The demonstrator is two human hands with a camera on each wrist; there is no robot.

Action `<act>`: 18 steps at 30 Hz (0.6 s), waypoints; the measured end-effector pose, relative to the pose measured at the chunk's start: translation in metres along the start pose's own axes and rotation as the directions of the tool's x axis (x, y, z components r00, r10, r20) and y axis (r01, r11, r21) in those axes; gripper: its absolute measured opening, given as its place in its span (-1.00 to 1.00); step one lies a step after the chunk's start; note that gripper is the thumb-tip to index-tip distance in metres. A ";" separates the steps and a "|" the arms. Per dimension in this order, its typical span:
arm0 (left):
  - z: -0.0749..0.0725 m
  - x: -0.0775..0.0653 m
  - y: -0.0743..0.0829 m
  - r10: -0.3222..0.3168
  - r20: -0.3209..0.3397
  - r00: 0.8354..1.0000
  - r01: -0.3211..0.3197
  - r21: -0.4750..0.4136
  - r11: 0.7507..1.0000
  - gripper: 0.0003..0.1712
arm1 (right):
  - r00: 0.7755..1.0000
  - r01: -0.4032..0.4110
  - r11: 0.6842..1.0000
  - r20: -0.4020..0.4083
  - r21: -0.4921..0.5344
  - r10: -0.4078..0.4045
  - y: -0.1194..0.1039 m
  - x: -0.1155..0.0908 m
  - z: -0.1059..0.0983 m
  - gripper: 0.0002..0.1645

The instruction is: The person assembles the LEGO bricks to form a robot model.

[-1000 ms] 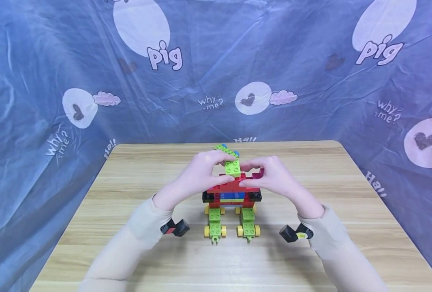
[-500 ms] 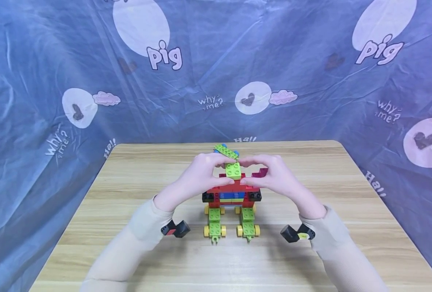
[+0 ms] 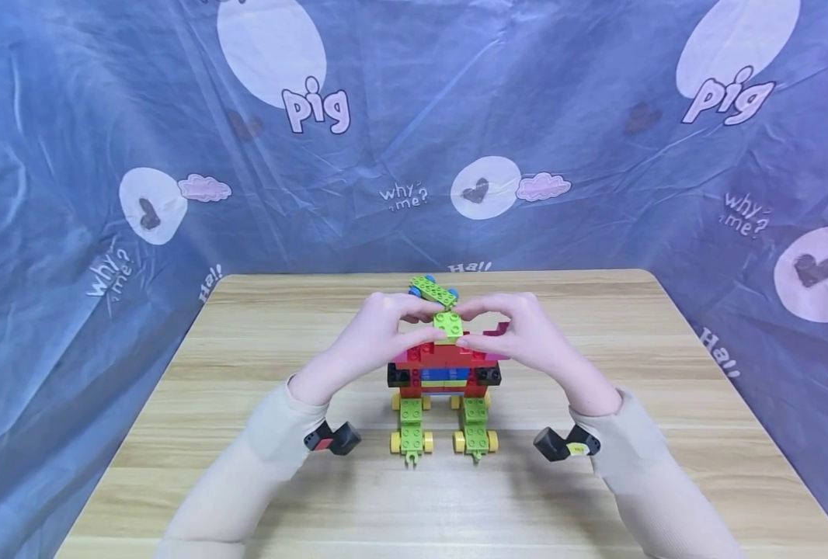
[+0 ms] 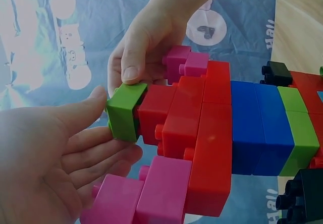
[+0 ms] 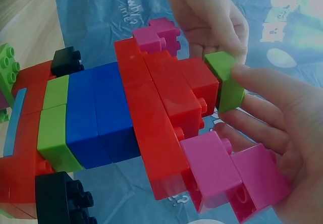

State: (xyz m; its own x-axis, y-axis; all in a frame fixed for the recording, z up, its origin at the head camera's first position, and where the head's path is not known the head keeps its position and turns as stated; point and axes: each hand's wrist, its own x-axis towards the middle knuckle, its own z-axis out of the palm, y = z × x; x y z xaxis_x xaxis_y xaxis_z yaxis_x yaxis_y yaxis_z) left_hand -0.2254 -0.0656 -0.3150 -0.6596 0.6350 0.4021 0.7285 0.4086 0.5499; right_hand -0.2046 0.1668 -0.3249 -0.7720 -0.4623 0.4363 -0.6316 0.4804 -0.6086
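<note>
A lime-green brick (image 3: 448,326) stands at the top of a tall brick figure, above a red brick (image 4: 157,105); a thin dark gap shows between the two in the left wrist view. My left hand (image 3: 386,330) pinches the green brick from the left, thumb in front and fingers behind. From the other side my right hand (image 3: 512,326) pinches the same brick. Below are wider red bricks (image 4: 209,158), a blue section (image 5: 103,115) and a green layer (image 5: 58,128). Pink bricks (image 5: 212,168) stick out at both sides, close under the hands.
The figure stands on two green wheeled bases (image 3: 412,439) with yellow wheels. Black bricks (image 3: 489,376) jut out at its sides. Behind it lies a green wheeled base with blue wheels (image 3: 433,291) on the wooden table (image 3: 281,497). A blue printed cloth (image 3: 358,210) surrounds the table.
The green brick has shifted slightly down and to the right. My right hand's fingers, a little apart from it a second ago, now meet it. The rest of the figure stays put.
</note>
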 end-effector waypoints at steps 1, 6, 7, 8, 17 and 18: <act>0.000 0.000 -0.001 0.006 -0.009 1.000 -0.006 -0.004 1.000 -0.61 | 1.000 -0.003 1.000 0.002 0.002 0.003 -0.001 0.000 0.000 -0.57; -0.001 -0.002 -0.001 0.009 -0.011 1.000 -0.009 -0.013 1.000 -0.62 | 1.000 -0.026 1.000 0.017 0.005 0.026 -0.003 0.001 -0.001 -0.59; -0.001 -0.002 -0.001 0.004 -0.006 1.000 -0.004 -0.016 1.000 -0.61 | 0.999 -0.031 0.999 0.018 0.007 0.031 -0.003 0.001 -0.001 -0.59; 0.000 -0.002 -0.001 -0.001 -0.002 1.000 0.001 -0.020 1.000 -0.61 | 0.999 -0.039 0.999 0.020 0.009 0.039 -0.004 0.002 -0.002 -0.59; 0.000 -0.002 0.002 -0.068 0.013 0.998 0.069 -0.079 0.994 -0.63 | 0.994 -0.100 0.995 0.043 0.004 0.099 -0.007 0.005 -0.003 -0.62; 0.000 -0.002 0.002 -0.074 0.016 0.997 0.076 -0.083 0.994 -0.64 | 0.993 -0.113 0.994 0.047 0.006 0.112 -0.007 0.005 -0.004 -0.62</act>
State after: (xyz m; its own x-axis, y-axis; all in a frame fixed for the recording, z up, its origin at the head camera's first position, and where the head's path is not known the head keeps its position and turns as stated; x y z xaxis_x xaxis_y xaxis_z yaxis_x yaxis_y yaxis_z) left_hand -0.2224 -0.0663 -0.3148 -0.7089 0.6135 0.3480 0.6586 0.3994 0.6377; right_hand -0.2043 0.1640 -0.3159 -0.8336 -0.4402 0.3335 -0.5403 0.5246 -0.6580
